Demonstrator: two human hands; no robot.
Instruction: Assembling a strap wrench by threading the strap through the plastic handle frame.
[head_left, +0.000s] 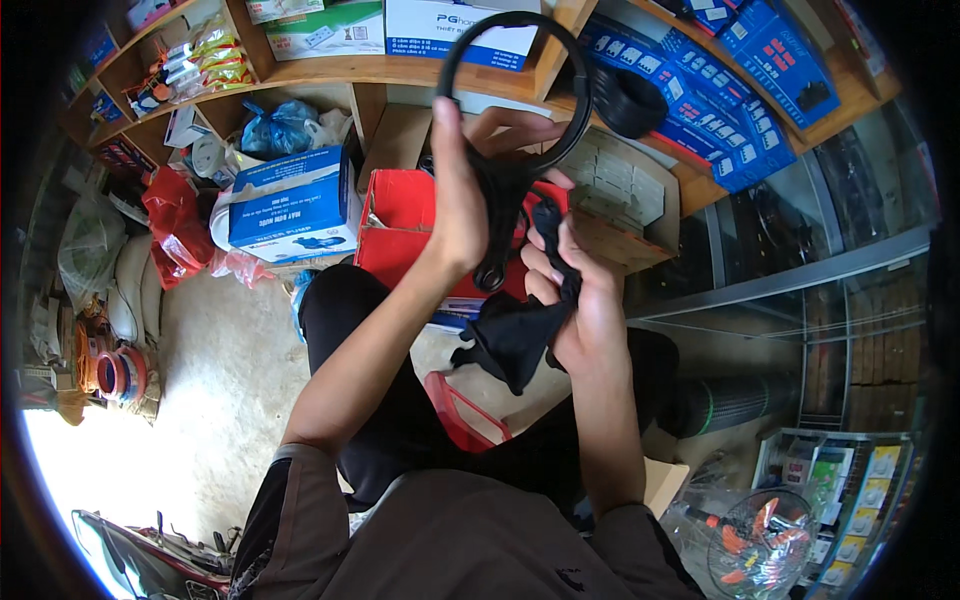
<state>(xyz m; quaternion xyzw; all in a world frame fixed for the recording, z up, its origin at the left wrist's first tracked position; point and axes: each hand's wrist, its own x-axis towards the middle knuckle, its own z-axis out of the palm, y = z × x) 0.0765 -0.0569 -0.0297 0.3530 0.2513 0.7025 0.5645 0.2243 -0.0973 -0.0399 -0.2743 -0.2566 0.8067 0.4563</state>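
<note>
My left hand (463,195) grips a black ring-shaped object (455,62) in front of my chest. Its thumb lies along the near side, while the other fingers wrap behind the lower part of the ring. A dark stem-like part hangs below the ring and ends in a small loop (489,276); the exact kind of object is unclear. My right hand (590,300) is closed around a crumpled black cloth (512,335). One bunched end of it sticks up past my fingers, and the rest droops to the left, below the ring-shaped object.
Behind my hands stands an open red box (395,255). A blue-and-white carton (290,205) is to its left. Wooden shelves (320,70) with boxes curve across the back. At right is a glass cabinet (770,270); a wrapped fan (760,540) stands lower right. A red stool (460,415) shows between my legs.
</note>
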